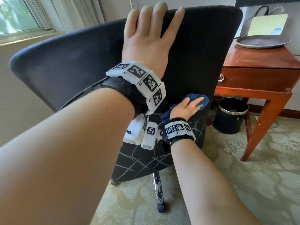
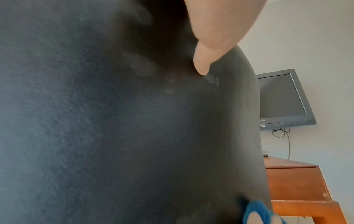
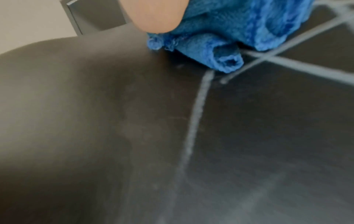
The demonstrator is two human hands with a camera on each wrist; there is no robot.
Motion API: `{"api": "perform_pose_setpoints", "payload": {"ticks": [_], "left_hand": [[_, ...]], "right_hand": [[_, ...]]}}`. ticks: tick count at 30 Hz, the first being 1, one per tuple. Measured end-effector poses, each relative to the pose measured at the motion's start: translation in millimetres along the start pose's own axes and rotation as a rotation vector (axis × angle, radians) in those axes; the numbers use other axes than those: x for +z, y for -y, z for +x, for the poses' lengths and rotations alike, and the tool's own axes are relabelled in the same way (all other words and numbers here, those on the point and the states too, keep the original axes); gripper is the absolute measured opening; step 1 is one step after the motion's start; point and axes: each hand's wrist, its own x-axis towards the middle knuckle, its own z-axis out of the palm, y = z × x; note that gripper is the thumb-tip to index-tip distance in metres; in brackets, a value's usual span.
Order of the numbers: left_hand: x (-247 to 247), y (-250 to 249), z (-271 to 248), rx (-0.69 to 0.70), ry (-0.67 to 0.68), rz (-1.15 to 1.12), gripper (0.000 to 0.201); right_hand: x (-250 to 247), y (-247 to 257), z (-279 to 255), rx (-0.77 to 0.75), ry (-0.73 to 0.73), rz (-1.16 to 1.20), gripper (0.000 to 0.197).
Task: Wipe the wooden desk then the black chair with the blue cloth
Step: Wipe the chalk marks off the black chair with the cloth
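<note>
Black chair (image 1: 203,51) seen from behind, backrest upright with its long axis running floor to ceiling, back face turned toward the camera, seat pointing away toward the window (image 1: 17,13). Pale crossing scuff lines on the lower back panel.

Left hand (image 1: 146,38) laid flat on the upper backrest, grip spread wide, fingertips (image 1: 159,6) hooked over the top edge. In the left wrist view, thumb (image 2: 203,63) touching the dark fabric.

Right hand (image 1: 189,106) low on the backrest near its right edge, grip flattened with fingers straight, pressing the blue cloth (image 1: 203,99) against the chair. Cloth bunched and partly rolled, one rolled end (image 3: 229,62) poking out below the palm, resting on the scuff lines.

Just right of the chair: wooden worktop (image 1: 259,62) with a drawer, carrying a round grey tray (image 1: 263,42) and a cream box (image 1: 267,25) with cables. Black waste bin (image 1: 231,115) on the patterned carpet under the worktop, close beside the chair's right edge. Dark screen (image 2: 283,98) mounted on the wall above, visible from the left wrist.
</note>
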Motion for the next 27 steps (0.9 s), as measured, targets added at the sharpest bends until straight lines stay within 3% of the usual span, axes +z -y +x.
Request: {"api": "perform_pose_setpoints", "payload": {"ticks": [3,8,12,14,16,18,27], "left_hand": [[3,-2,-4,-0.024,-0.099,0.060,0.075],[9,2,-5,-0.022,-0.145,0.101,0.066],[9,4,-6,-0.014,-0.125,0.096,0.061],[8,2,-6,-0.005,-0.095,0.134,0.066],[8,0,-5,-0.021,-0.104,0.131,0.071],[5,0,-6,-0.029,-0.119,0.093,0.074],[-7,-4,-10,-0.010,0.023,0.002,0.076]], "right_hand": [[-2,-11,-15,0.108,0.022,-0.034,0.054],[20,-8,-71,-0.093,0.191,-0.049,0.058],[23,1,-58,-0.122,0.137,0.003,0.058],[19,-6,-44,-0.086,0.059,0.025,0.058],[13,-10,-35,0.042,-0.007,0.036,0.057],[8,-11,-35,0.137,0.007,0.023,0.056],[-5,-12,-36,0.152,0.122,-0.044,0.057]]}}
